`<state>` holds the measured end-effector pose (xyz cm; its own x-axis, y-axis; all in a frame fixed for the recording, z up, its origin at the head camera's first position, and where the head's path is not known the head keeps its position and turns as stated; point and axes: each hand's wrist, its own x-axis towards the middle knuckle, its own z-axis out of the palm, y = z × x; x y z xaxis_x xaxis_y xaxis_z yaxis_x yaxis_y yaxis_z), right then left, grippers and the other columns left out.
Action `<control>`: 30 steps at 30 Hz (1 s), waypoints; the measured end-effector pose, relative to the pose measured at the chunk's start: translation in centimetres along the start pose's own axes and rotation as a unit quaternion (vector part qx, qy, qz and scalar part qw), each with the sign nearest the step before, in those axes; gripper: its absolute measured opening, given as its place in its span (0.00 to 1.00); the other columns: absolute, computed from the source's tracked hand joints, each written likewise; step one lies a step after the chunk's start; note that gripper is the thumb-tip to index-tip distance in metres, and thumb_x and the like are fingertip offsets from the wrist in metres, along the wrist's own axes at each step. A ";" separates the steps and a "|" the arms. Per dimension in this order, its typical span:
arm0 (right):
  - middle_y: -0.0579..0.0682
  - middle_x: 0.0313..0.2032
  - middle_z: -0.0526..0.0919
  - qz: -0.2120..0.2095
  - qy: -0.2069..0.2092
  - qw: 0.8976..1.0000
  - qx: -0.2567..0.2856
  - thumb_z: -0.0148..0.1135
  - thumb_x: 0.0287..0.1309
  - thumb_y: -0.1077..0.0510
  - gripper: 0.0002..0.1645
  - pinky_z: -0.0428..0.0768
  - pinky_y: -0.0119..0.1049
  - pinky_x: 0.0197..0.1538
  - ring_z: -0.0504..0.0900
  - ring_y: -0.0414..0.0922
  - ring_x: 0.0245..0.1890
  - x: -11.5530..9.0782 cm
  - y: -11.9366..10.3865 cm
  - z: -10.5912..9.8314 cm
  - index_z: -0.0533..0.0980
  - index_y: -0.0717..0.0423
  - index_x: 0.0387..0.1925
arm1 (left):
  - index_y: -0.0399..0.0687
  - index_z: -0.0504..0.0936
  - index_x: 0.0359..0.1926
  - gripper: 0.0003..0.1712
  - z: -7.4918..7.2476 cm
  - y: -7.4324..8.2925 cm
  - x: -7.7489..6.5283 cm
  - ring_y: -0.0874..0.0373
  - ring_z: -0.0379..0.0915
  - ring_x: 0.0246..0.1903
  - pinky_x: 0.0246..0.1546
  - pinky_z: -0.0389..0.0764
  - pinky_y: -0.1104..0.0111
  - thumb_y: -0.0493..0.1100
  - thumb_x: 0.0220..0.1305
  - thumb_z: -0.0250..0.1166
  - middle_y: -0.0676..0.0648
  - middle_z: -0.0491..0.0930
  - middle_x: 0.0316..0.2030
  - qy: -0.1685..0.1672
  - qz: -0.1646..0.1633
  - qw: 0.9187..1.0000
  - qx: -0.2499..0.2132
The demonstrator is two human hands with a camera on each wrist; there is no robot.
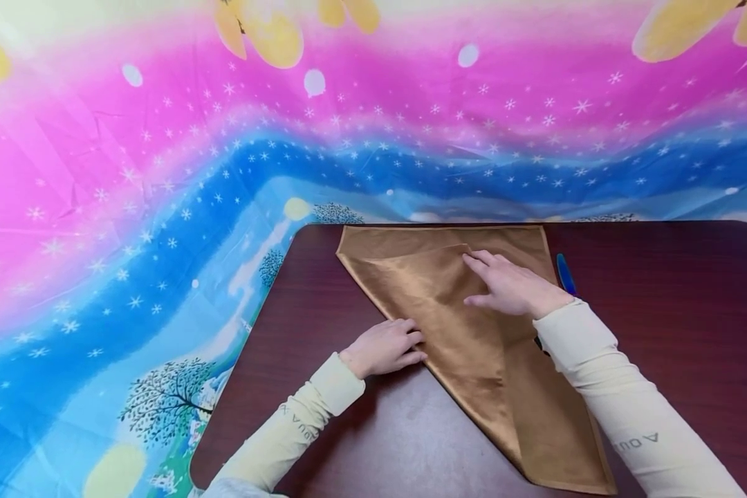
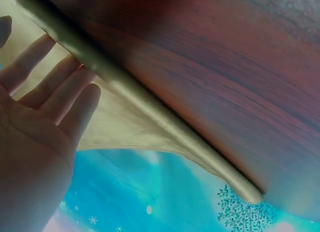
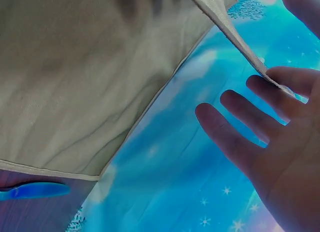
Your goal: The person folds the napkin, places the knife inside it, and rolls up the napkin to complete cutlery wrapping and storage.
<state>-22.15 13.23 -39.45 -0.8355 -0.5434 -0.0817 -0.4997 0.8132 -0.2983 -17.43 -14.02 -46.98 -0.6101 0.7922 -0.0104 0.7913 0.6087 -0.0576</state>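
A golden-brown satin cloth [image 1: 448, 311] lies on the table, with one part folded over along a slanted edge. At that folded edge my left hand [image 1: 386, 347] rests, its fingertips touching the fold. In the left wrist view the fingers [image 2: 65, 84] are nearly straight against the cloth's rolled fold [image 2: 145, 104]. My right hand [image 1: 509, 283] is over the folded-over flap, fingers extended by its corner. In the right wrist view the flap's edge [image 3: 235, 37] reaches the index and middle fingers, and the thumb stands apart from it.
A blue, handle-like object [image 1: 566, 274] lies just right of the cloth, partly hidden by the right forearm. The dark reddish-brown table [image 1: 678, 311] extends to both sides. Behind it hangs a pink and blue printed backdrop [image 1: 411, 131].
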 end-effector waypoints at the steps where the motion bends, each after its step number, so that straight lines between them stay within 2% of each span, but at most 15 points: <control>1: 0.61 0.72 0.55 0.000 0.000 1.000 -0.001 0.62 0.61 0.42 0.49 0.68 0.59 0.61 0.57 0.62 0.70 0.0 0.1 -0.1 0.52 0.60 0.73 | 0.55 0.81 0.45 0.20 0.0 0.0 0.1 0.60 0.75 0.44 0.50 0.75 0.68 0.61 0.70 0.52 0.54 0.77 0.43 -0.003 -0.001 1.000 0.001; 11: 0.64 0.71 0.55 0.003 0.015 1.000 -0.002 0.62 0.60 0.43 0.50 0.62 0.61 0.66 0.56 0.66 0.70 -0.4 1.2 -1.0 0.53 0.63 0.72 | 0.54 0.80 0.50 0.23 -0.2 0.2 0.6 0.58 0.75 0.50 0.57 0.72 0.65 0.62 0.69 0.52 0.52 0.76 0.50 -0.017 -0.011 1.000 0.003; 15: 0.64 0.72 0.53 0.018 0.009 1.000 -0.001 0.62 0.61 0.42 0.50 0.64 0.63 0.64 0.55 0.69 0.69 -0.7 1.6 -1.6 0.52 0.63 0.73 | 0.53 0.80 0.53 0.24 -0.2 0.2 0.9 0.57 0.74 0.53 0.58 0.72 0.64 0.62 0.70 0.51 0.50 0.76 0.55 -0.020 -0.017 1.000 -0.006; 22: 0.66 0.71 0.53 0.027 0.013 1.000 0.001 0.61 0.60 0.41 0.51 0.64 0.64 0.63 0.56 0.68 0.69 -0.9 2.6 -2.1 0.52 0.64 0.73 | 0.53 0.76 0.60 0.28 -0.2 -0.1 1.5 0.55 0.70 0.61 0.61 0.70 0.61 0.63 0.69 0.51 0.47 0.73 0.61 -0.045 -0.030 0.998 -0.018; 30: 0.68 0.72 0.50 0.040 0.015 0.999 -0.004 0.60 0.61 0.41 0.52 0.59 0.64 0.66 0.54 0.69 0.69 -1.0 3.6 -2.7 0.49 0.64 0.73 | 0.53 0.74 0.63 0.30 -0.2 -0.1 2.3 0.55 0.68 0.63 0.63 0.69 0.61 0.63 0.69 0.52 0.47 0.71 0.63 -0.051 -0.036 0.998 -0.017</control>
<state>-23.69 17.29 -37.87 -0.8794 -0.4700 -0.0761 -0.4327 0.8557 -0.2839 -18.88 -12.27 -46.81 -0.6651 0.7388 -0.1088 0.7449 0.6665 -0.0281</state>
